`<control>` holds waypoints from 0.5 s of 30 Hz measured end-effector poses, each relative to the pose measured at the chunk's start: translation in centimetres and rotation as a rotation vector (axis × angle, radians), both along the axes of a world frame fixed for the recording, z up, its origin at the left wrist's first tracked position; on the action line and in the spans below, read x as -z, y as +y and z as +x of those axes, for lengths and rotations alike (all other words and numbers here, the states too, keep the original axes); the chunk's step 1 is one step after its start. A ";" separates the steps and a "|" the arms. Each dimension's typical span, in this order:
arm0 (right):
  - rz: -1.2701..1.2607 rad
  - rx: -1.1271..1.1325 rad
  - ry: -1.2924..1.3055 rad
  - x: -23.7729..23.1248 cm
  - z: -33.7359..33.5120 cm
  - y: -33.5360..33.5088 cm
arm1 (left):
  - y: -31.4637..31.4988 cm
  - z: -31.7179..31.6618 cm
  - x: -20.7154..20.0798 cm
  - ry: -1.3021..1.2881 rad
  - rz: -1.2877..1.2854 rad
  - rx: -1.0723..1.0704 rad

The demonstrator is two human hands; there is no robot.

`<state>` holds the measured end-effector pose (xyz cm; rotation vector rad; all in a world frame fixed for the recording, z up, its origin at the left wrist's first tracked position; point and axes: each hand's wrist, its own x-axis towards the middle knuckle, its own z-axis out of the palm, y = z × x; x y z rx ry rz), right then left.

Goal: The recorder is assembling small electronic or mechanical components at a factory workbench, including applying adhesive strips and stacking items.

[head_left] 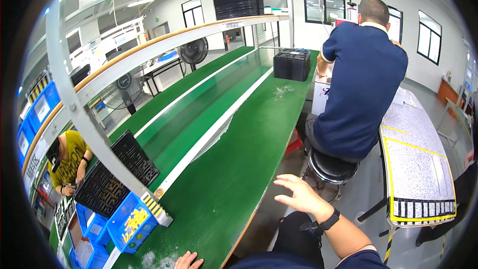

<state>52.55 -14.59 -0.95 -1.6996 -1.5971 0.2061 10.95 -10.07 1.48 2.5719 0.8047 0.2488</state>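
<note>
The left hand, partly cut off, touches the green tabletop; how far open it is, I cannot tell. The right hand, empty, fingers spread, hangs beside the tabletop's edge. To the left, a blue bin holds yellow pieces. Farther off, a black crate stands near a seated person.

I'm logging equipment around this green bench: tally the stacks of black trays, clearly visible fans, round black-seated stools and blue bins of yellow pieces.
Stacks of black trays: 2
Fans: 2
Round black-seated stool: 1
Blue bin of yellow pieces: 1
Total: 6
</note>
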 end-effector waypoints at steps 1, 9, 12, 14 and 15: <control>0.041 0.004 -0.070 1.0 0.6 0.1 | 0.3 0.7 -0.2 0.012 -0.003 0.029; 0.104 0.183 0.226 2.8 7.0 3.4 | 3.5 7.2 -0.8 0.051 -0.004 0.216; 0.179 0.301 0.281 2.2 12.5 6.5 | 5.6 9.6 -0.7 0.046 -0.013 0.218; 0.217 0.384 0.236 1.3 16.5 9.6 | 6.5 10.6 -0.3 0.032 0.004 0.189; 0.206 0.415 0.207 1.2 19.3 11.2 | 6.6 11.0 -0.3 0.038 0.044 0.184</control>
